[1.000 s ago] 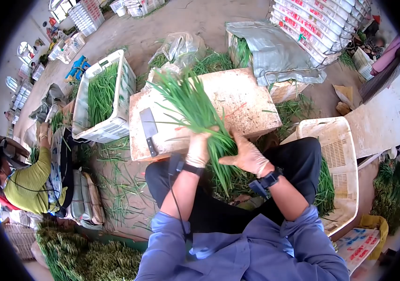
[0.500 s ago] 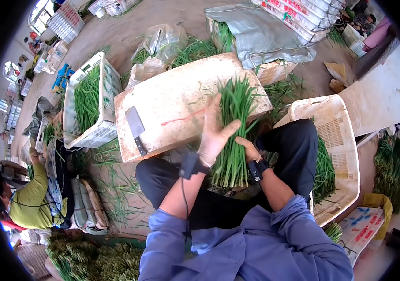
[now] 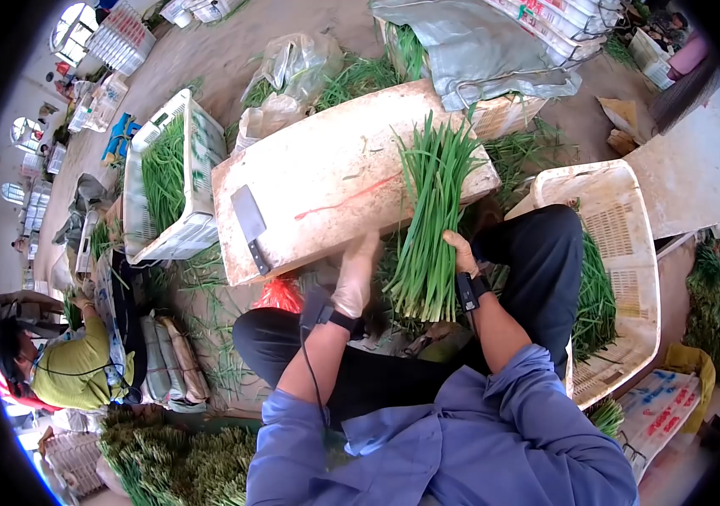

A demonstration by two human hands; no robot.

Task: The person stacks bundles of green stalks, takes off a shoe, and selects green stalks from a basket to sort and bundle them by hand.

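The bunch of green stalks [image 3: 431, 228], at the right end of the pale board [image 3: 326, 181], is grasped on its right side by the right hand [image 3: 459, 253], while the left hand [image 3: 356, 277] lies apart, its fingers too indistinct to judge.

Place: produce-packing workshop
Floor [image 3: 216, 63]: strewn with leaves [image 3: 360, 83]
Crate [image 3: 178, 242]: holds greens [image 3: 163, 173]
Far stack: white boxes [image 3: 122, 40]
Block [image 3: 318, 181]: bears cleaver [image 3: 248, 213]
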